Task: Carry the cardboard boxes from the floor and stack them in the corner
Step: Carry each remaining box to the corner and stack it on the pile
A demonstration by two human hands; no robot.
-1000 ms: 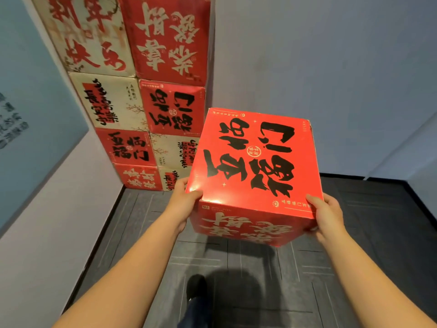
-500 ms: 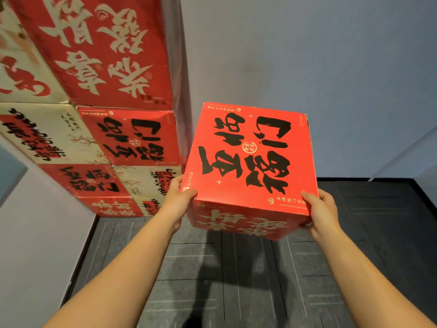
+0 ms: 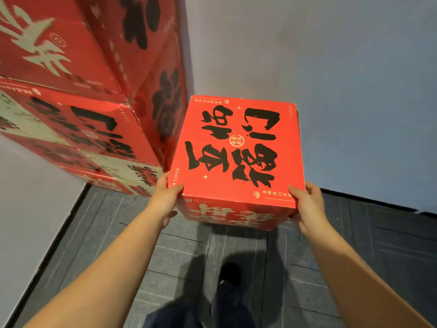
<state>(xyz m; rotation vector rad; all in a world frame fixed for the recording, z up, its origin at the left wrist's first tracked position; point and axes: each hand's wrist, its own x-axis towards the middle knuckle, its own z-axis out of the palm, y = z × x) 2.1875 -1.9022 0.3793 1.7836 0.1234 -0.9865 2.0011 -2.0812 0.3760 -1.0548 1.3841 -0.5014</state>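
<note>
I hold a red cardboard box with large black characters on its top, in the air in front of me. My left hand grips its near left corner, thumb on the top face and fingers underneath. My right hand grips the near right corner the same way. The stack of red and cream boxes rises in the corner at the left. The held box's left side is close beside the stack's right face; whether they touch I cannot tell.
A grey wall stands behind the held box. A second wall runs along the left under the stack. Dark grey floor tiles lie below. My leg and shoe show on the floor beneath the box.
I have stepped closer to the corner. The stack has grown larger and slid left in view, and the held box now sits right next to its side face.
</note>
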